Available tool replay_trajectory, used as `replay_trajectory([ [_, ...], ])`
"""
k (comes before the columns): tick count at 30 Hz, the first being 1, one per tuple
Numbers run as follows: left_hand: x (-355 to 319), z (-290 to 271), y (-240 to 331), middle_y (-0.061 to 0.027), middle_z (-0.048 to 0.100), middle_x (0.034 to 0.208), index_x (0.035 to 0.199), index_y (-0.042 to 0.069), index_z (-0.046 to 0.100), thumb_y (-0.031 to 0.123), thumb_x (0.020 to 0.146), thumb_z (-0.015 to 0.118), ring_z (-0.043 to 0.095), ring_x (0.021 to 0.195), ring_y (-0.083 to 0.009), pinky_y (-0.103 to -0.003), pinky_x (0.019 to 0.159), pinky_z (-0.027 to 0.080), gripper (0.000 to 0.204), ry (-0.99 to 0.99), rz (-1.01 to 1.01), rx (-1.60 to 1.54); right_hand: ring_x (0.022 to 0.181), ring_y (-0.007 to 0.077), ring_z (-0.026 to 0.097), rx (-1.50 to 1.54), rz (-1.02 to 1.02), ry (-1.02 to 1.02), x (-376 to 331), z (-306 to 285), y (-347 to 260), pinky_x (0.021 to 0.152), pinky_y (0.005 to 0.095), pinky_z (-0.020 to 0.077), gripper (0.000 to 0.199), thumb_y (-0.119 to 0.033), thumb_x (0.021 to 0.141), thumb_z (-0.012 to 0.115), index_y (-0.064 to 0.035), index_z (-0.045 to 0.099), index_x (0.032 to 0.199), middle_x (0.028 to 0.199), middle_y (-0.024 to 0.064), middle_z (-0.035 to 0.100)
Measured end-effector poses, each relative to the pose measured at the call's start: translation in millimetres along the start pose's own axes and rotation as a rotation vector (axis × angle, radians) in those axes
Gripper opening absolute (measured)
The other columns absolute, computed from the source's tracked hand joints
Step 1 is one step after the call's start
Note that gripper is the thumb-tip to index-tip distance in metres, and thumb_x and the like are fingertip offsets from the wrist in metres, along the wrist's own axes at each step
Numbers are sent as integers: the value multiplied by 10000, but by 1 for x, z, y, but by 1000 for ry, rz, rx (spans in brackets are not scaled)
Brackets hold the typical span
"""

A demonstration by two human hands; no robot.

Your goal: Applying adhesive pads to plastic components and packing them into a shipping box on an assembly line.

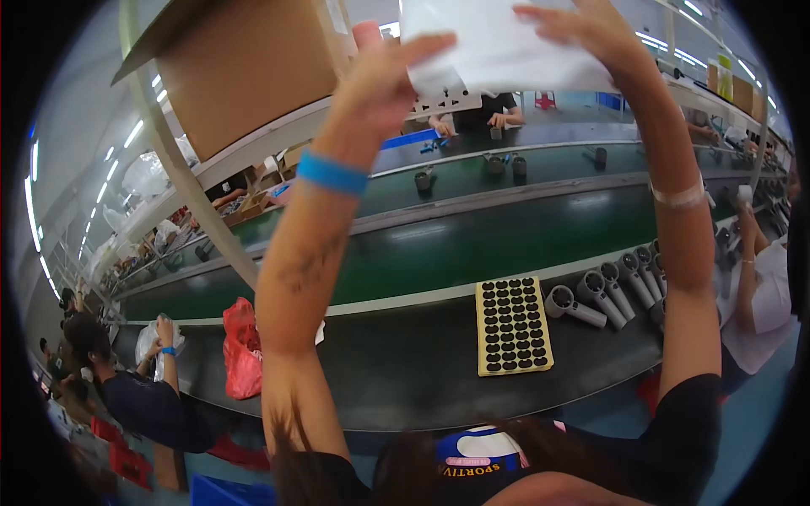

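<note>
Both my arms are raised high in front of me. A white, soft-looking sheet, perhaps a plastic bag, spans the space between the hands, its top cut off by the picture's edge. My left hand, above a blue wristband, is closed at the sheet's left side; one digit stretches over its front and the other fingers are hidden or blurred. On the right side my right hand grips the sheet, some digits lying across its face. Below, on the dark bench, lies a cream sheet with rows of black round pieces.
Several grey handheld fan bodies lie to the right of the cream sheet. A red plastic bag is at left. A green conveyor belt runs beyond the bench. A large cardboard box stands on the upper shelf. Co-workers sit on both sides.
</note>
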State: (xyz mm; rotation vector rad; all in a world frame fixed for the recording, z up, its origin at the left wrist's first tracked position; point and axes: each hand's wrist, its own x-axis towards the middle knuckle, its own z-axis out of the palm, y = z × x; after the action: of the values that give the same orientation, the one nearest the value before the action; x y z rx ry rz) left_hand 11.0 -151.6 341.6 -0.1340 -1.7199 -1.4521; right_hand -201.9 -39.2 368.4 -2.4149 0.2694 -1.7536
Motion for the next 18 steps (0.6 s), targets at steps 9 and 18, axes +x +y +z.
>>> replay_trajectory([
  [9, 112, -110, -31, -119, 611, 922, 976, -7, 557, -5, 806, 624, 617, 822, -243, -345, 694, 536, 183, 149, -183, 221, 773, 285, 634, -521, 551, 94, 71, -93, 200, 625, 341, 516, 901, 66, 655, 619, -16, 105, 1391, 941, 224, 580],
  [18, 44, -81, -28, -168, 643, 922, 940, -40, 640, 164, 773, 674, 612, 878, -251, -332, 799, 471, 266, 304, 321, 1546, 968, 454, 577, -1209, 202, 222, 70, -52, 225, 830, 414, 485, 658, -202, 734, 668, 0, 400, 1299, 980, 351, 586],
])
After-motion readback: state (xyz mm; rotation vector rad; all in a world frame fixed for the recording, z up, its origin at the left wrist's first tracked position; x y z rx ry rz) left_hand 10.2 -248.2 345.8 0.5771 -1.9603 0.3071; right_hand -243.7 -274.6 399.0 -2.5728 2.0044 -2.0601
